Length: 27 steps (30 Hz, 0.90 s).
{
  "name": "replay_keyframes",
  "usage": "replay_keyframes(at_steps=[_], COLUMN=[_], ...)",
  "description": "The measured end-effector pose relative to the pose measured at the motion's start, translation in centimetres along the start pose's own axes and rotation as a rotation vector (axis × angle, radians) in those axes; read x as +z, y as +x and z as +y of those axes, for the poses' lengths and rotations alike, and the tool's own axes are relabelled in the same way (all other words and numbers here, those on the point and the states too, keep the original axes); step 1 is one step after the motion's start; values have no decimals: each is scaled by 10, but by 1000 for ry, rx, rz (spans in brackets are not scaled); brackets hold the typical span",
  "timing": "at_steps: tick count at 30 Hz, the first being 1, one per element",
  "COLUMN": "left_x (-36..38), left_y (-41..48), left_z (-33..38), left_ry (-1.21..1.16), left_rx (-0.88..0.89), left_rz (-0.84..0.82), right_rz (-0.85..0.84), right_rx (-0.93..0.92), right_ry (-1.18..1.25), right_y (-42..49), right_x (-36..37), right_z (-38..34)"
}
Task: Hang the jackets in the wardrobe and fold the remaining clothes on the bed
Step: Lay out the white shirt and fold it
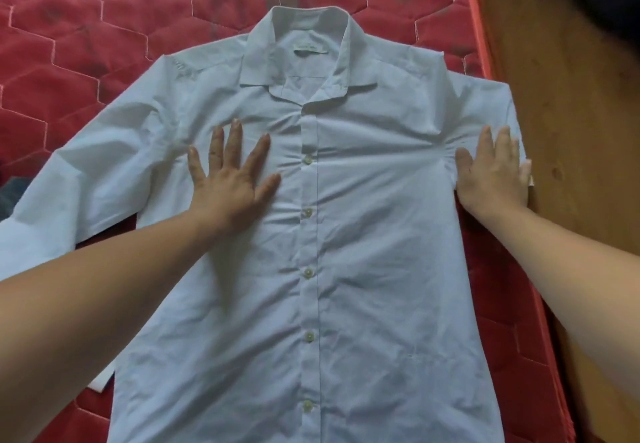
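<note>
White button-front cotton shirt (363,252) lay face up and buttoned, collar toward the far edge of the red hexagon-quilted mattress (69,44), one shoulder at the mattress's right edge beside a brown wooden surface (571,113). Left hand (228,182) flat on the chest, fingers spread, likely pinning the fabric. Right hand (491,175) flat at the armpit seam, fingers straight and close together, probably smoothing creases before folding. Long sleeve (86,182) spread toward the left edge.
</note>
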State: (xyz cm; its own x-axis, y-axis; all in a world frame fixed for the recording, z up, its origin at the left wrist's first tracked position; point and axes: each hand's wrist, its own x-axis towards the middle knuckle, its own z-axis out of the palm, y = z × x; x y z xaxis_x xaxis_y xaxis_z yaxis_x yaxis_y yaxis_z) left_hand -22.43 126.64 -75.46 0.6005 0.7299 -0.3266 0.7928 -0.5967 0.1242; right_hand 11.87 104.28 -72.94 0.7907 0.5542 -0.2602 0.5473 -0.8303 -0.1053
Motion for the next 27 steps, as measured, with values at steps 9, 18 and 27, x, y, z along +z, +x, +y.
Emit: replay_keyframes(at_steps=[9, 18, 27], left_x=[1, -3, -19], left_y=[6, 10, 5], left_z=[8, 8, 36], left_ry=[3, 24, 2], left_rx=[-20, -32, -120], left_rz=[96, 23, 44], right_rz=[-86, -2, 71], right_rx=[-256, -165, 157], right_ry=[-66, 10, 247], right_y=[28, 36, 42], right_x=[10, -6, -35], right_z=[-48, -21, 66])
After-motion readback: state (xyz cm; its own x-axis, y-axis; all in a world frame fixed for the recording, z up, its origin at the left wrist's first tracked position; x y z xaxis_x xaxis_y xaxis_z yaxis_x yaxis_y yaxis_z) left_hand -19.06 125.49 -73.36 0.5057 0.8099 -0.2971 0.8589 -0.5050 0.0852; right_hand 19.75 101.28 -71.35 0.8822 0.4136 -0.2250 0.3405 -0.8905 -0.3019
